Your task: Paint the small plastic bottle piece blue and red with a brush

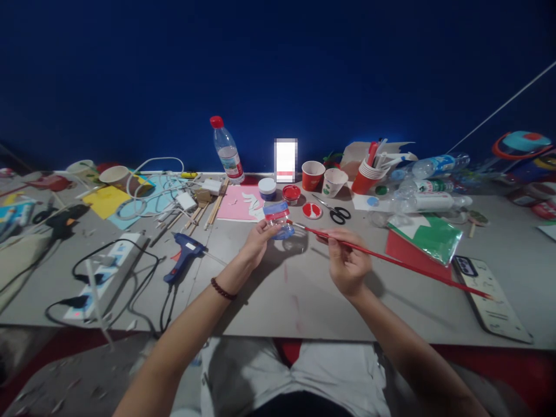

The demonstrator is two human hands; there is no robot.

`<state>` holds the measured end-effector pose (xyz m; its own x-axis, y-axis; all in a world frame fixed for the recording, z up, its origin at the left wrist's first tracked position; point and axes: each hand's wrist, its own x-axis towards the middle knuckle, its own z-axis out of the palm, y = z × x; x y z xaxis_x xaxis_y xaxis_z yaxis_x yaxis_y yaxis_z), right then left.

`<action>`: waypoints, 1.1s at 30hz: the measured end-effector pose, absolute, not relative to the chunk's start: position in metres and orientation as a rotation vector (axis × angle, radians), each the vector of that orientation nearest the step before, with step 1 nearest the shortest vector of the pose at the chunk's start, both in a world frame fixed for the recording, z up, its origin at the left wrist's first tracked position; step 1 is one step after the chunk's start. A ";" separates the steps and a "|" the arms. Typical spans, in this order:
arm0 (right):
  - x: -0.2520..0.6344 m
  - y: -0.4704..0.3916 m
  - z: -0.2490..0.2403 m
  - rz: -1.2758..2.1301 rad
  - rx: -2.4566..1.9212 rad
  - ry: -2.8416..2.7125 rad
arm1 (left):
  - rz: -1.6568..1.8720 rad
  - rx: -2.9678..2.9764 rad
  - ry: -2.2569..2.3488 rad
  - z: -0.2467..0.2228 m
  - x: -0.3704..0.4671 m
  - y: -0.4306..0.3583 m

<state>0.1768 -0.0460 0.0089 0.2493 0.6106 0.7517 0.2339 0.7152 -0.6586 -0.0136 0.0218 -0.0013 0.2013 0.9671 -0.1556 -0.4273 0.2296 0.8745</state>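
Left hand [255, 242] pinches blue-banded plastic piece [278, 213], centre frame. Right hand [350, 260] grips brush [391, 260], tip at piece's right edge; contact unclear to me. Paint tub [291, 194] just above, scissors [332, 207] right of centre.

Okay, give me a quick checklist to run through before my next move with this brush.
1. Left hand has hold of the clear, blue-tinted plastic piece: ok.
2. Right hand grips the long red brush, its tip toward the plastic piece: ok.
3. Brush tip touching the plastic: cannot tell.
4. Red paint jar open, with a red-smeared lid beside it: ok.
5. Brush's back end clear of the phone: not ok, it overlaps it in this view; contact can't be judged.
6. Blue glue gun cool: cannot tell; it lies left of your left forearm.
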 end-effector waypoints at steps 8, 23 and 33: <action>0.171 -0.045 0.017 0.439 -0.852 -1.240 | 1.104 0.834 0.816 -0.002 -0.012 0.018; 0.174 -0.039 0.016 0.519 -0.910 -1.149 | 1.123 0.820 0.799 0.005 -0.009 0.016; 0.184 -0.031 0.017 0.467 -0.922 -1.100 | 1.110 0.846 0.747 0.005 -0.012 0.018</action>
